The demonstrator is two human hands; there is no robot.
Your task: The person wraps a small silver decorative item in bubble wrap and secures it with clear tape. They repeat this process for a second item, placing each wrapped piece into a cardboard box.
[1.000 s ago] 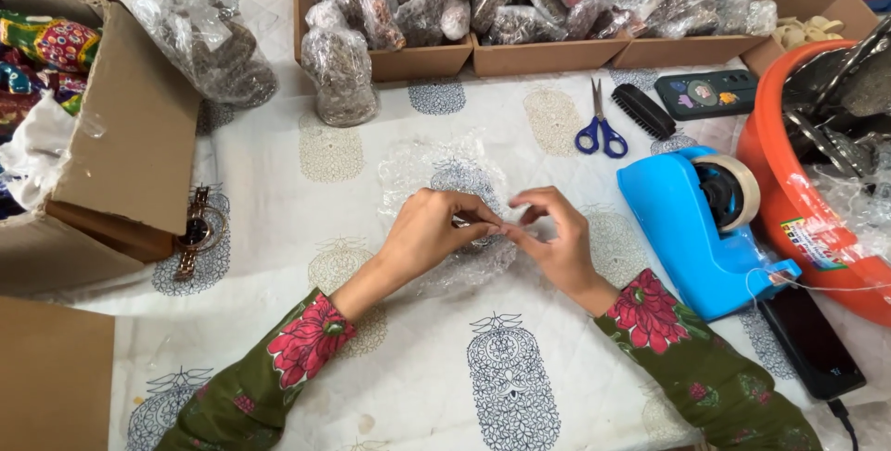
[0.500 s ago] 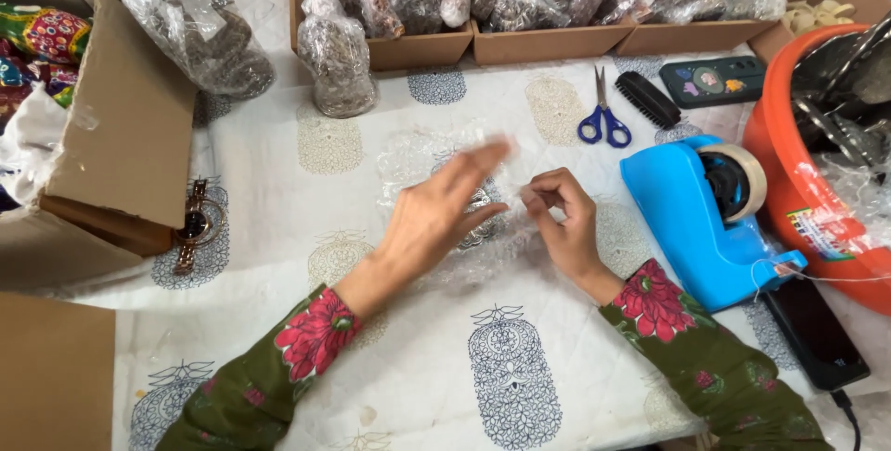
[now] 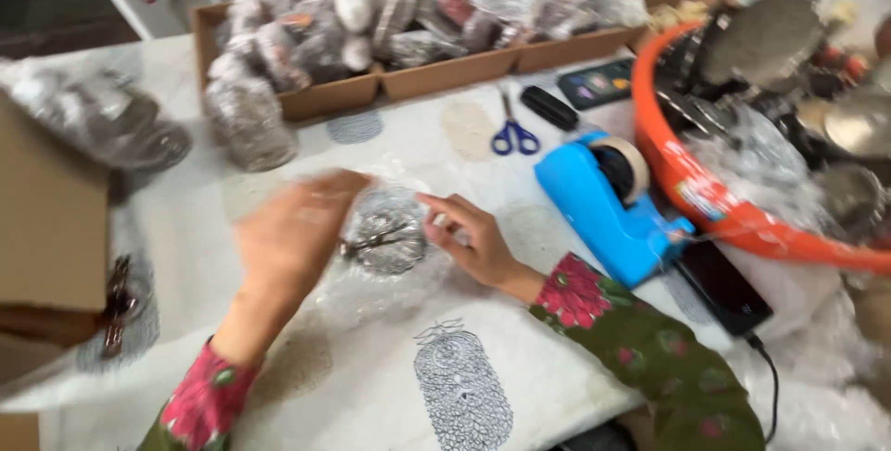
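Left hand (image 3: 295, 233) hovers open, blurred; right hand (image 3: 469, 238) pinches the bubble-wrapped metal piece (image 3: 382, 236).

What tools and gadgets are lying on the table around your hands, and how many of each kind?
Scissors, blue handles: 1
Tape dispenser, blue: 1
Dark phone on a cable: 1
Orange tub of metal pieces: 1
Small dark cases beside the scissors: 2
Total: 6
The left hand and right hand flank a bubble-wrapped metal piece.
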